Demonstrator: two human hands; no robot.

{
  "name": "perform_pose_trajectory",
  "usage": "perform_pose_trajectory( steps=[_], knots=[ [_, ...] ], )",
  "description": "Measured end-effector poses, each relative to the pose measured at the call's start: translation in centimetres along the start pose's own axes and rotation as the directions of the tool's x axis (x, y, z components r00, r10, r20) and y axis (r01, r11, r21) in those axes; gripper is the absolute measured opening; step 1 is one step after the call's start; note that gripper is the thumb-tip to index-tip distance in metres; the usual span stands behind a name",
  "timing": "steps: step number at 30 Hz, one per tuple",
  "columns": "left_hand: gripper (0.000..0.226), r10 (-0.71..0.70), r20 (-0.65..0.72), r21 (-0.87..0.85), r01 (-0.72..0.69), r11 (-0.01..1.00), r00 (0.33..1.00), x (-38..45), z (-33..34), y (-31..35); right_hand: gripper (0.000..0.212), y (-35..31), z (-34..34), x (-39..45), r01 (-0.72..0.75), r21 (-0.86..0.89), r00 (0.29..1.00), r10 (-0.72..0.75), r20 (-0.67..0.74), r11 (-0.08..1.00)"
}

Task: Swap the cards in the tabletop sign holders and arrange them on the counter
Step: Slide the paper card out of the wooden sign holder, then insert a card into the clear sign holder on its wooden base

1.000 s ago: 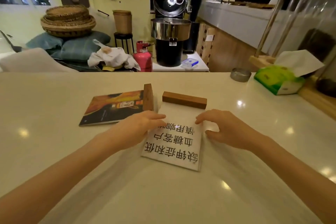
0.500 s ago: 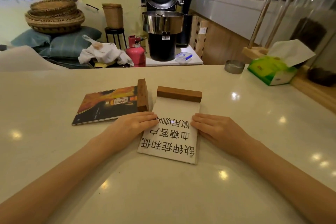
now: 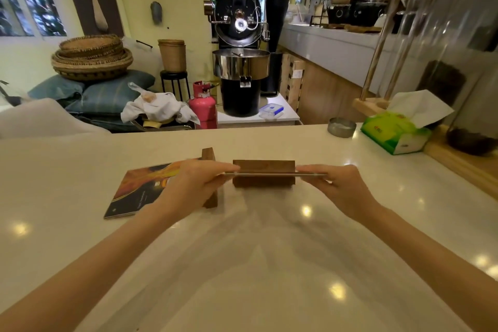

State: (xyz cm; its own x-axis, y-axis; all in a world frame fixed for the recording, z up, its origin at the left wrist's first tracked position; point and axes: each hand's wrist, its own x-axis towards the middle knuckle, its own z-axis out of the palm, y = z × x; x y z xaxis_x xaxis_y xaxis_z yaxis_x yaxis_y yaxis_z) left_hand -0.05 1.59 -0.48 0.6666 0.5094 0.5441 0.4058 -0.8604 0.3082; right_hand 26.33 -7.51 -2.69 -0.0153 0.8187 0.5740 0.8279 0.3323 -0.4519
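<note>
I hold the white text card level above the counter, seen edge-on as a thin line. My left hand pinches its left end and my right hand pinches its right end. Right behind the card stands a wooden sign holder base, crosswise to me. A second wooden base points away from me, partly hidden by my left hand. The dark orange picture card lies flat on the white counter, left of that base.
A green tissue box and a small metal dish sit at the counter's far right. A wooden ledge borders the right side. Beyond the counter stand a coffee roaster, a pink gas cylinder and stacked baskets.
The white card lay flat on the counter under both hands. Now both hands have lifted it by its ends and hold it level in front of the crosswise wooden base.
</note>
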Motion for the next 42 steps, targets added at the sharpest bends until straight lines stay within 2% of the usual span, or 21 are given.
perform_pose_trajectory(
  steps=[3,6,10,19,25,28,29,31,33,34,38,42],
  knots=[
    [0.017,-0.154,-0.128,-0.082,0.144,0.986,0.980,2.1,-0.1,0.7,0.014,0.1,-0.3,1.9,-0.088,0.034,0.993,0.090,-0.072,0.996],
    [0.024,-0.269,-0.165,-0.174,0.240,0.955,0.949,4.0,0.3,0.4,0.012,0.6,0.2,3.7,-0.218,0.189,0.966,0.239,-0.099,0.957],
    [0.024,-0.339,-0.151,-0.212,0.304,0.929,0.929,5.9,1.0,-0.7,0.016,1.2,0.8,5.5,-0.307,0.349,0.926,0.362,-0.104,0.885],
    [0.022,-0.382,-0.169,-0.190,0.350,0.917,0.909,7.7,2.0,-1.6,0.021,1.6,1.4,7.0,-0.363,0.370,0.904,0.419,-0.081,0.855],
    [0.022,-0.392,-0.174,-0.234,0.349,0.908,0.903,7.8,2.0,-1.6,0.021,1.6,1.5,7.0,-0.364,0.340,0.909,0.410,-0.074,0.867],
    [0.024,-0.412,-0.116,-0.251,0.375,0.893,0.904,7.6,1.8,-1.9,0.020,1.7,1.5,6.8,-0.375,0.263,0.913,0.403,-0.059,0.889],
    [0.026,-0.423,-0.091,-0.259,0.389,0.884,0.901,7.4,1.6,-2.0,0.020,1.6,1.5,6.6,-0.374,0.216,0.913,0.399,-0.084,0.902],
    [0.030,-0.458,-0.056,-0.279,0.427,0.860,0.887,6.5,1.3,-2.3,0.016,1.2,1.7,5.8,-0.342,0.141,0.904,0.366,-0.220,0.929],
    [0.034,-0.488,-0.028,-0.279,0.462,0.842,0.872,5.1,0.8,-2.7,0.011,0.3,1.8,4.6,-0.257,0.112,0.897,0.280,-0.342,0.960],
    [0.035,-0.494,-0.015,-0.264,0.473,0.841,0.869,4.3,0.6,-2.9,0.009,-0.2,2.0,4.2,-0.208,0.099,0.909,0.230,-0.348,0.973],
    [0.036,-0.520,0.017,-0.209,0.512,0.833,0.854,0.9,-0.9,-4.1,0.006,-2.9,4.1,4.0,-0.073,0.095,0.986,0.087,-0.145,0.993],
    [0.041,-0.546,0.021,-0.104,0.545,0.832,0.838,-2.8,-2.7,-5.4,0.011,-6.6,7.1,5.6,0.029,0.085,0.999,-0.031,0.017,0.996]
  ],
)
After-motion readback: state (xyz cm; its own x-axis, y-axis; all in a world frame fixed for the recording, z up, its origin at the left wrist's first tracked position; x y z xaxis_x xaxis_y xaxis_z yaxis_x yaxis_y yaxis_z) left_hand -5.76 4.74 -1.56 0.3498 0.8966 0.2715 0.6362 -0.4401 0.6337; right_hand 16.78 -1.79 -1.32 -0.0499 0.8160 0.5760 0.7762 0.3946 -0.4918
